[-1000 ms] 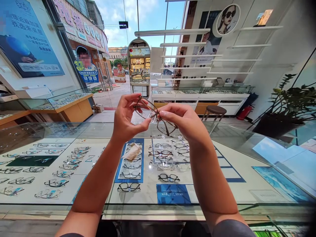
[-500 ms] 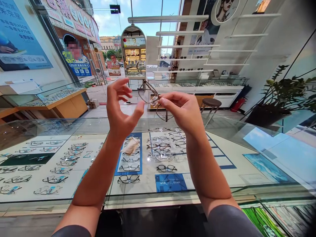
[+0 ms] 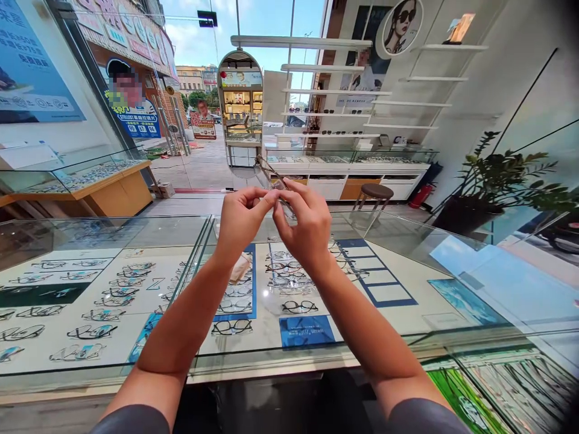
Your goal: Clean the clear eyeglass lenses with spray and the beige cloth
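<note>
A pair of thin-framed eyeglasses (image 3: pixel 266 170) is held up above the glass counter, tilted, with its lower part hidden behind my fingers. My right hand (image 3: pixel 305 222) grips the frame from the right, thumb and fingers closed around it. My left hand (image 3: pixel 244 220) is pinched, its thumb and fingertips at the frame close against the right fingertips. Exactly which part the left fingers pinch is hidden. Below, rows of eyeglasses (image 3: pixel 300 307) lie in the display case, with a crumpled beige cloth (image 3: pixel 241 267) partly behind my left wrist.
The glass counter (image 3: pixel 226 355) spans the front. Beyond it stand an arched mirror (image 3: pixel 240 111), a round stool (image 3: pixel 377 191), and wall shelves (image 3: pixel 335 92). A potted plant (image 3: pixel 470 205) is at right, another display counter (image 3: pixel 104 196) at left. A green panel (image 3: pixel 465 398) shows lower right.
My left hand has gone from spread fingers beside the eyeglasses to a pinch at the frame. My right hand has moved left and a little lower, and the eyeglasses have turned. The view has shifted slightly.
</note>
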